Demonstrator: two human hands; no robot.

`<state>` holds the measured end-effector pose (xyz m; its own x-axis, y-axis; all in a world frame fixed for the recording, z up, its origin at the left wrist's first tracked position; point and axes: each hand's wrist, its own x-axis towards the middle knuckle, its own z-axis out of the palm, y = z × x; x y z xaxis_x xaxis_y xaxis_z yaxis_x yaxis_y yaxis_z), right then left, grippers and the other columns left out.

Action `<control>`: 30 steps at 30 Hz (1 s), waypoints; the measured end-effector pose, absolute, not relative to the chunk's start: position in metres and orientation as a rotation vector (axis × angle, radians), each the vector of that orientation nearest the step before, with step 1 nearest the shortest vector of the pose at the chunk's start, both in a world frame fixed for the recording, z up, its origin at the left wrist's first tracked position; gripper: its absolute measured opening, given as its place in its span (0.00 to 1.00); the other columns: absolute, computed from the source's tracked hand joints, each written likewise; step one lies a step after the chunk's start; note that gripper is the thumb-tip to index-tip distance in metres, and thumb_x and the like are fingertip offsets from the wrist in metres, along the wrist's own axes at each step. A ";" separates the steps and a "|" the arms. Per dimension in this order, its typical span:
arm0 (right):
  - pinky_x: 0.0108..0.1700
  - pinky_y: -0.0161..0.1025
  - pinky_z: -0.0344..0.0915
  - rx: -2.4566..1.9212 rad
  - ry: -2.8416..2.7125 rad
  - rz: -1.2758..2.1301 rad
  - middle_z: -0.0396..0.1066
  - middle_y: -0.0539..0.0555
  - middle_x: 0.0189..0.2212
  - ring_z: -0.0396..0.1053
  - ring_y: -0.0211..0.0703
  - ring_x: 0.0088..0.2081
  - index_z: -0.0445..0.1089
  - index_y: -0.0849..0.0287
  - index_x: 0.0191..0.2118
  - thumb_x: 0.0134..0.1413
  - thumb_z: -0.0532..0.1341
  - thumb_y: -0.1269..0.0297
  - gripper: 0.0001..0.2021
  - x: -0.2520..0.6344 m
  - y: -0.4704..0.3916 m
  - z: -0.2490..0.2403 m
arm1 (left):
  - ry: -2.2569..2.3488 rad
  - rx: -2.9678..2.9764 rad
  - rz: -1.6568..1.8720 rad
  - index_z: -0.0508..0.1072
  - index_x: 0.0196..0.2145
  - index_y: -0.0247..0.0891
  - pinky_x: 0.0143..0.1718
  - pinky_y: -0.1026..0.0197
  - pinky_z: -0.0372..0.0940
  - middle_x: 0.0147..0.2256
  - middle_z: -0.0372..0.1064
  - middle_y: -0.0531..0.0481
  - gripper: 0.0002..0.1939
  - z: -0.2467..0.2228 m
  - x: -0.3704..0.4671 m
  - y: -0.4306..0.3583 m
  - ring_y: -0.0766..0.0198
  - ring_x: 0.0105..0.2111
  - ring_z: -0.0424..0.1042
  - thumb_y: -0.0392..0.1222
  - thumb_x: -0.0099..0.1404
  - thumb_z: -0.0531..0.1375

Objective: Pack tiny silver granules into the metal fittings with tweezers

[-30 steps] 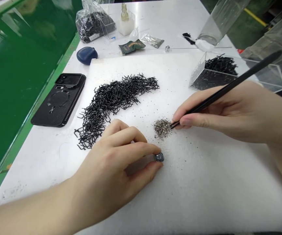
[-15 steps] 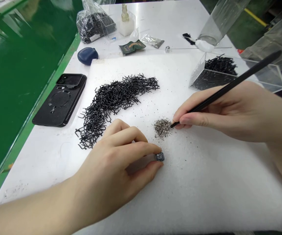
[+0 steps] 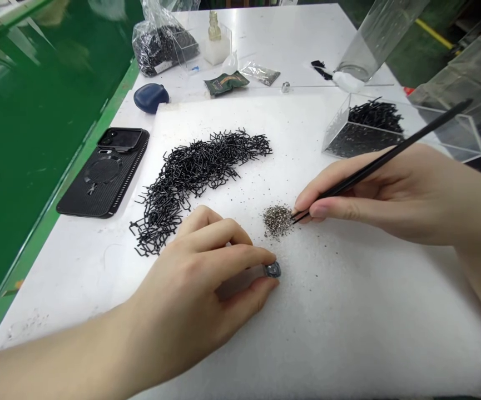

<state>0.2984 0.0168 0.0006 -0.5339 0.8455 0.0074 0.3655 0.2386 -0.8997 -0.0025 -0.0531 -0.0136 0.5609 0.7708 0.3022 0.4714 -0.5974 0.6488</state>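
Between the thumb and index finger of my left hand (image 3: 211, 278) is a small shiny grey piece (image 3: 272, 269), held just above or on the white mat; its exact kind is unclear. My right hand (image 3: 382, 194) grips black tweezers (image 3: 373, 164) like a pen. Their two tips are slightly apart and reach the right edge of a small pile of metallic grains (image 3: 277, 220). Whether a grain sits between the tips is too small to tell. A curved heap of bent black wire-like pieces (image 3: 198, 166) lies beyond my left hand.
A black phone (image 3: 102, 172) lies at the left, near a dark blue case (image 3: 151, 98). Behind are a bag of black pieces (image 3: 160, 47), a green packet (image 3: 227, 83) and a small bottle (image 3: 214, 28). A clear box (image 3: 332, 130) of black pieces stands beyond my right hand.
The tweezers' tips have parted slightly and stay at the grain pile's right edge. My left hand keeps its hold on the small grey piece. The whole view has shifted slightly.
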 end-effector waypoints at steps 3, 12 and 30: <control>0.39 0.44 0.85 -1.105 -2.048 1.224 0.92 0.51 0.39 0.89 0.51 0.39 0.94 0.43 0.41 0.68 0.80 0.50 0.06 0.299 0.016 0.001 | 1.019 2.299 0.720 0.91 0.50 0.43 0.52 0.51 0.76 0.40 0.86 0.51 0.08 -0.011 -0.003 -0.052 0.59 0.41 0.78 0.34 0.81 0.70; 0.37 0.45 0.85 -1.097 -2.065 1.177 0.92 0.53 0.38 0.88 0.52 0.37 0.94 0.45 0.40 0.68 0.80 0.49 0.09 0.296 0.017 0.004 | 1.019 2.294 0.741 0.90 0.50 0.43 0.54 0.50 0.75 0.40 0.85 0.53 0.08 -0.011 -0.002 -0.053 0.60 0.41 0.78 0.33 0.82 0.70; 0.40 0.42 0.84 -1.055 -1.968 1.190 0.91 0.49 0.39 0.89 0.49 0.39 0.92 0.40 0.43 0.71 0.81 0.52 0.03 0.295 0.002 0.004 | 1.002 2.299 0.799 0.92 0.49 0.37 0.51 0.53 0.74 0.39 0.85 0.52 0.05 -0.008 -0.002 -0.050 0.62 0.39 0.78 0.33 0.80 0.73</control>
